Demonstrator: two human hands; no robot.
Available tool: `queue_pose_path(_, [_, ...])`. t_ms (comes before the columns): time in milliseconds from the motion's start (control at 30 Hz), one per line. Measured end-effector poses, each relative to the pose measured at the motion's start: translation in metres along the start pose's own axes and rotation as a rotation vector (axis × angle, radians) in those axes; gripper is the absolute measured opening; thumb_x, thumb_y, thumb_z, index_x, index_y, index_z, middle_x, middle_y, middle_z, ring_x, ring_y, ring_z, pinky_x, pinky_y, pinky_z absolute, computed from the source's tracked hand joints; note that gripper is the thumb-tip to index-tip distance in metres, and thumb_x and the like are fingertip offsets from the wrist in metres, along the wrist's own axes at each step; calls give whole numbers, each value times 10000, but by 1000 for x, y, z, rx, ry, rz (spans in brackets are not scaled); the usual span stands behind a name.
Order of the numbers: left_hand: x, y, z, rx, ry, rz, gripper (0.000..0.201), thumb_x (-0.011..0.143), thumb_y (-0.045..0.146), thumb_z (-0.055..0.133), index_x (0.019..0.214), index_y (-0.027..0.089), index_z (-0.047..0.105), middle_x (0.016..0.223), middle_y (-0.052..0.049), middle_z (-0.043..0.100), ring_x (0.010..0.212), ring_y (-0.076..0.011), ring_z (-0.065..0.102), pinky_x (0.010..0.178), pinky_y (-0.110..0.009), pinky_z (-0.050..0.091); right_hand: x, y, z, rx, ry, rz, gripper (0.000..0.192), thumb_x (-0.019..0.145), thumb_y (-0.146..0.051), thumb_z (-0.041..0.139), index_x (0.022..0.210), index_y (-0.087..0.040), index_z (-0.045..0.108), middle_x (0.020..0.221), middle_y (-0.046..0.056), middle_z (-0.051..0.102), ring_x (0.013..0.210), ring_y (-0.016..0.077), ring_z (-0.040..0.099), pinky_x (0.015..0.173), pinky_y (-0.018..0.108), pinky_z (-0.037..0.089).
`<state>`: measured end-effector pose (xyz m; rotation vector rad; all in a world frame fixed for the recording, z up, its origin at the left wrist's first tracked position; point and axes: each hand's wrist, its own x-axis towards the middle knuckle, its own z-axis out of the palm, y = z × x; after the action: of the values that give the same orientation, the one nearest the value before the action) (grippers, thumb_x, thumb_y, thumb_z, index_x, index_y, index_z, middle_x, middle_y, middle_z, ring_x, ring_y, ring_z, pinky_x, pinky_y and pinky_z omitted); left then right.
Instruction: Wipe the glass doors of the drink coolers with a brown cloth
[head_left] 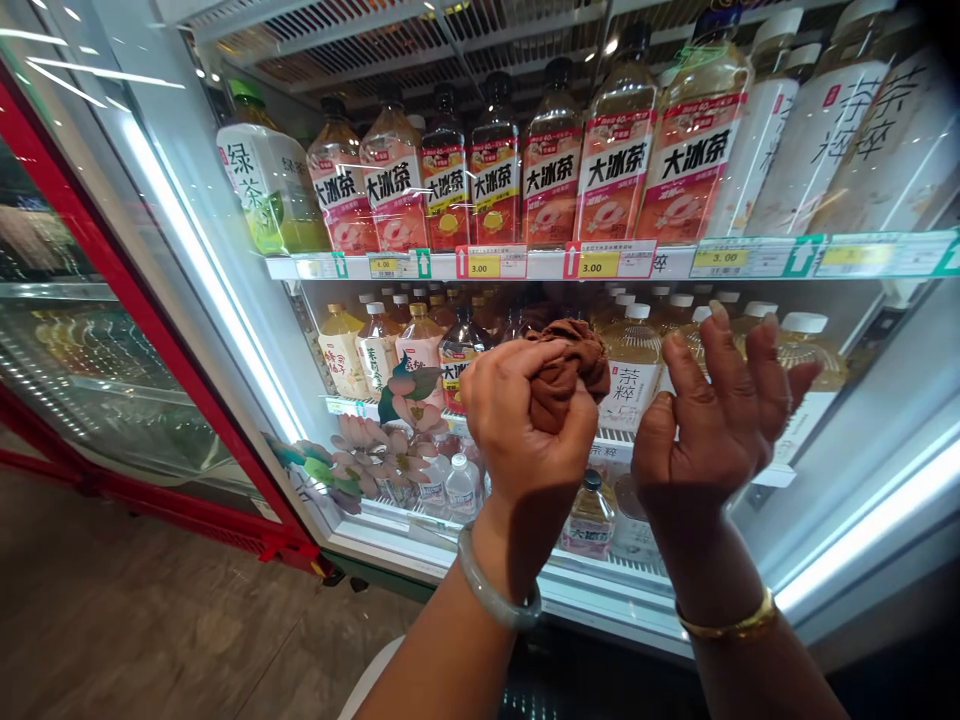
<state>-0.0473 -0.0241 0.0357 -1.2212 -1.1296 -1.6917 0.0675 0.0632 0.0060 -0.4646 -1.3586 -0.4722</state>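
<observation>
My left hand (pixel 529 415) is closed around a crumpled brown cloth (pixel 571 362), which bulges out above my fingers. A pale jade bangle sits on that wrist. My right hand (pixel 716 410) is raised beside it, palm turned toward me, fingers apart and holding nothing; a gold bangle circles its wrist. Both hands hover in front of an open drinks cooler, level with its second shelf of tea bottles (pixel 634 365). The cloth hides part of the bottles behind it.
The top shelf rail (pixel 675 262) carries price tags under rows of iced tea bottles (pixel 619 165) and white-labelled bottles (pixel 817 130). A green tea bottle (pixel 266 185) stands far left. The cooler's glass door (pixel 97 300) with red frame hangs open at left. Small water bottles (pixel 459 485) sit lower.
</observation>
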Motion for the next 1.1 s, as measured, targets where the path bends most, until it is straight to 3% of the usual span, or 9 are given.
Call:
queue_pose_path(300, [-25,28,12,-77,-185,44,247,856,231,760,1096,233,700,1104,-52,728,1121,-230,643,1076,-428,491,-2,3,8,-16,111,3,360,1025,-216,510,1298,-317,722,1387,28,711,1437,268,567,1277,620,320])
queue_pose_path(433, [-5,13,1,-28,-82,52,257,831,194,735,1082,237,699,1079,-45,730,1084,-227,657,1071,-440,479,-1,2,4,-2,38,-13,420,955,-211,545,1339,-279,701,1431,63,684,1492,311,498,1290,648,257])
queue_pose_path(600, [11,-4,-8,31,5,-57,248,858,196,669,1100,247,679,1094,-34,712,1087,-217,641,1029,-421,483,1,-1,1,-20,10,12,485,905,-216,565,1365,-311,683,1446,25,672,1497,319,491,1290,659,246])
queue_pose_path(900, [-18,29,8,-62,-242,51,263,850,228,763,1104,230,698,1109,-54,727,1132,-236,637,1076,-420,476,-1,1,7,9,106,28,330,1015,-244,531,1266,-292,740,1373,11,721,1437,269,564,1278,612,304])
queue_pose_path(1100, [1,8,2,-12,-43,7,242,828,178,701,1063,239,692,1057,-34,735,1067,-220,661,1055,-432,477,-1,1,3,0,5,6,451,932,-225,561,1361,-296,681,1454,29,670,1506,329,477,1284,690,230])
